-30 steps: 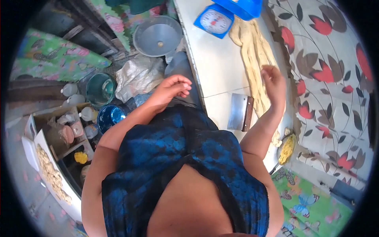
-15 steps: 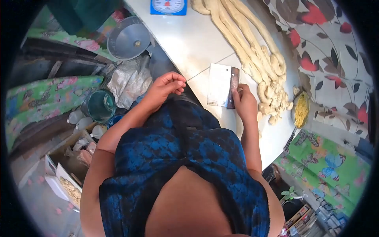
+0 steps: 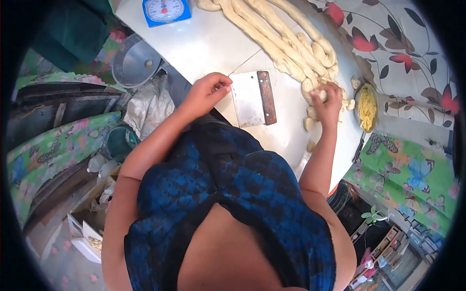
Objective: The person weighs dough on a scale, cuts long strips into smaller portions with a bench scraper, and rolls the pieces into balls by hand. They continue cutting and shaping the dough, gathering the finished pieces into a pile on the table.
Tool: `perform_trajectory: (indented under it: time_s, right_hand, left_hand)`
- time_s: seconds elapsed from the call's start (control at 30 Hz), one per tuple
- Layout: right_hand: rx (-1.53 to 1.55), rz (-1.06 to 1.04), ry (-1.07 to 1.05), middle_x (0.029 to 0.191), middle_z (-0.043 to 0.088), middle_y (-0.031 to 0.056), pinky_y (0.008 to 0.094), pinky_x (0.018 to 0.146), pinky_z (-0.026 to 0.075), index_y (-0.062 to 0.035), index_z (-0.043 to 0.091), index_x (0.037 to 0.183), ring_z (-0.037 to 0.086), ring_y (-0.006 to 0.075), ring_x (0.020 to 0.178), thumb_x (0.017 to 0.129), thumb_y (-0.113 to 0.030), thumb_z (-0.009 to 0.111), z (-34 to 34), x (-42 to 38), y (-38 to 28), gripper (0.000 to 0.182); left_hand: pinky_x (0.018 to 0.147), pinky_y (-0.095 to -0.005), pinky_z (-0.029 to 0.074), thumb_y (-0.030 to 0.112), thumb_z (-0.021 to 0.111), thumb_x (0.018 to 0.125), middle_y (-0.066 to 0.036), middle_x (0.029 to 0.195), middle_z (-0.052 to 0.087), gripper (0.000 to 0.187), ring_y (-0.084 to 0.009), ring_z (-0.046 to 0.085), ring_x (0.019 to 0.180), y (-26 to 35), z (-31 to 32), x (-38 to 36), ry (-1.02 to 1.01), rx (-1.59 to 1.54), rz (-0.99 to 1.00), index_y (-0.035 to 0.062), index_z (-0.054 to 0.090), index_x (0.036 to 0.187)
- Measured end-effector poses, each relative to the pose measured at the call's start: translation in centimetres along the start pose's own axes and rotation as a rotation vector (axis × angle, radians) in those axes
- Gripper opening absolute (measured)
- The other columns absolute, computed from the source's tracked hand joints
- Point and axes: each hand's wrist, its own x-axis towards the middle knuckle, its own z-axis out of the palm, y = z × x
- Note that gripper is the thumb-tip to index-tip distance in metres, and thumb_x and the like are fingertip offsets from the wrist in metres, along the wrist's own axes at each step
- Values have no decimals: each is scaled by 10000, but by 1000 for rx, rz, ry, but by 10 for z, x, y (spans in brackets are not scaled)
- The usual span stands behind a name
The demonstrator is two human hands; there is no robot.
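Observation:
Long ropes of pale dough lie across the white table, with several small cut pieces at their near end. My right hand is over these pieces, its fingers curled round a piece of dough. A metal dough scraper with a worn brown handle lies flat on the table between my hands. At the table's left edge, my left hand has its fingers bent and pinched together beside the scraper's corner; whether anything small is between them is hidden.
A blue scale stands at the table's far left. On the right are a bowl of yellow filling and a dark-handled tool at the edge. A grey basin and a teal bucket sit left of the table.
My right hand has let go of the scraper's handle and moved right to the dough pieces. The scraper now lies free. The view has shifted, with my left hand still near the table edge.

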Motion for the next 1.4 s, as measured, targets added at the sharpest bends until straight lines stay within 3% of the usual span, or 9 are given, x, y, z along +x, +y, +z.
perform_trajectory:
  time_s: [0.17,0.27,0.43,0.6,0.8,0.97,1.13,1.3,1.4]
  right_hand:
    - [421,250,212,870,586,92,303,692,454,-25,570,924,549,190,746,786,-62,597,-11,-3,56,146]
    - [163,407,42,844,600,114,312,709,462,-7,581,941,572,200,776,804,-67,524,-31,-4,61,161]
    - [265,145,245,1054,620,190,392,899,435,-33,623,1076,576,343,1007,820,-192,626,-8,21,29,301]
    - [13,142,-137,1122,576,159,412,840,451,-68,570,1073,577,330,984,760,-202,650,-9,31,7,349]
    - [186,384,-133,686,547,130,352,596,435,-4,500,853,526,241,615,705,-185,652,-59,-21,60,279]
    - [-10,492,-320,853,613,158,364,713,462,-9,527,943,602,288,793,730,-143,638,-85,-56,80,276]
    - [90,359,131,994,623,175,365,842,463,-19,582,1076,595,312,958,756,-91,607,-69,-28,51,329]
    - [297,205,-116,977,629,156,369,802,466,-37,612,1015,601,291,916,741,-111,654,-24,7,-20,287]
    - [-9,62,-275,912,646,129,337,762,483,-33,611,950,620,256,849,688,-116,732,-15,13,-44,300]
  left_hand:
    - [721,-257,477,110,576,903,-35,920,593,198,-101,555,806,-14,-3,-5,76,-302,-63,-7,570,1063]
    - [712,-254,487,112,590,895,-37,904,598,195,-96,562,792,-22,-1,-10,102,-265,-47,-7,579,1048]
    - [705,-246,492,114,602,889,-33,898,600,183,-92,568,784,-27,5,-9,161,-330,8,7,587,1037]
    - [738,-267,486,114,581,905,-51,961,597,192,-115,562,829,-28,0,-9,115,-335,-19,-5,563,1055]
    - [750,-277,496,107,565,913,-60,984,592,199,-120,564,858,-24,-7,-7,103,-401,-23,-13,556,1072]
    - [748,-283,502,110,562,916,-56,987,585,210,-116,558,876,-27,-8,-6,47,-380,-31,-13,552,1086]
    - [724,-255,488,93,566,908,-34,908,595,186,-96,563,797,-22,-6,-7,68,-396,-19,-13,568,1061]
    - [726,-258,490,94,565,908,-36,911,597,189,-101,565,796,-23,-9,-5,54,-401,-27,-12,568,1065]
    - [725,-258,491,91,565,905,-43,916,599,195,-103,565,797,-24,-9,-5,68,-446,-20,-17,569,1067]
